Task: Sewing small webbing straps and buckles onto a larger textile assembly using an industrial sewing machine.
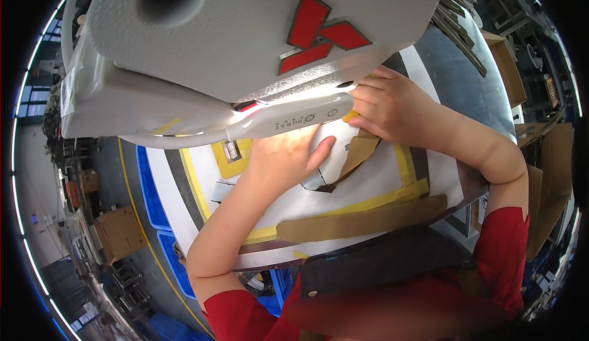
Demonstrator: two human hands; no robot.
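In the head view, the step in hand seemed to be feeding a flat cardboard piece (359, 151) under the grey machine head (245, 28), and doing it well called for flat pressure and fingers clear of the white lamp bar (288, 120). The left hand (279, 157) lay open, palm down, on the white table (392, 178), while the right hand (389, 105) was curled with fingertips probably pinching the cardboard's upper edge; the piece lay between both hands, touching each.
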